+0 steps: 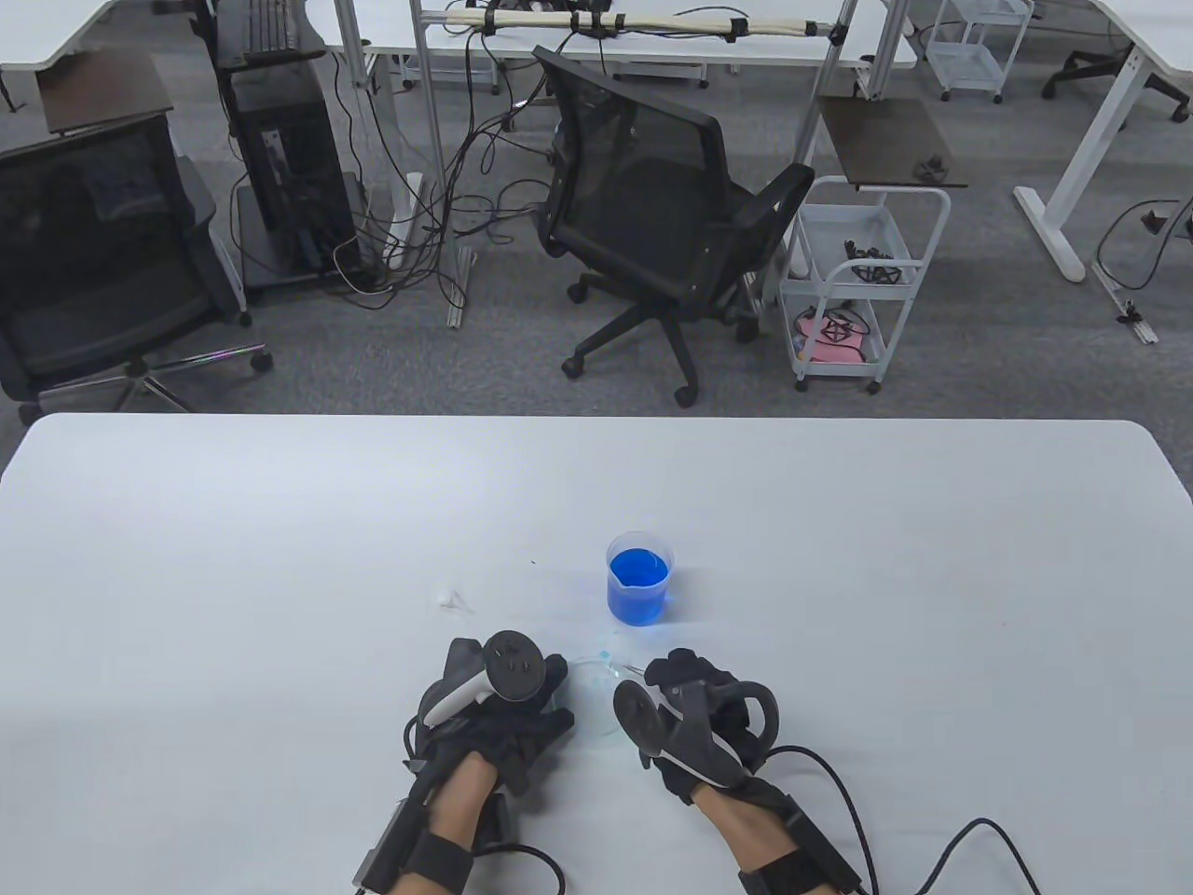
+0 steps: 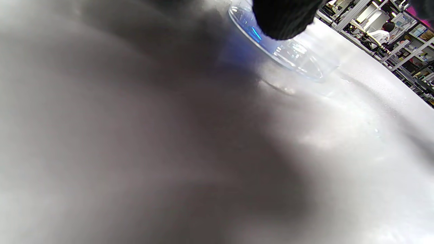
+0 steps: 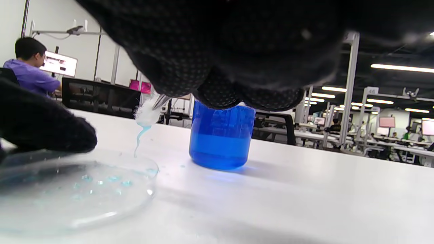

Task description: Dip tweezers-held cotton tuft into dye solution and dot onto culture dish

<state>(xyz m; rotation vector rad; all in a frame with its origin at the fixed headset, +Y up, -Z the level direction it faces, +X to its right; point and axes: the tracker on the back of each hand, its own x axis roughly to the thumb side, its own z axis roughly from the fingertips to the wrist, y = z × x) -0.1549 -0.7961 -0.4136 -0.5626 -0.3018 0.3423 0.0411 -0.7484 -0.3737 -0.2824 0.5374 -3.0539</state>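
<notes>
A clear beaker of blue dye (image 1: 639, 578) (image 3: 220, 139) stands just beyond my hands. Between them lies the clear culture dish (image 1: 590, 697) (image 3: 78, 193) (image 2: 291, 56), which has several small blue drops on it. My right hand (image 1: 666, 673) (image 3: 217, 91) pinches metal tweezers (image 3: 161, 100). The tweezers hold a white cotton tuft (image 3: 147, 115) (image 1: 611, 658) whose blue-stained tail hangs down to the dish's far rim. My left hand (image 1: 552, 695) holds the dish at its left edge, and one fingertip (image 2: 284, 17) (image 3: 44, 127) lies on the rim.
A loose scrap of white cotton (image 1: 453, 598) lies on the white table (image 1: 280, 559) to the left of the beaker. Glove cables trail off the near edge. Office chairs and a white cart stand on the floor beyond the table.
</notes>
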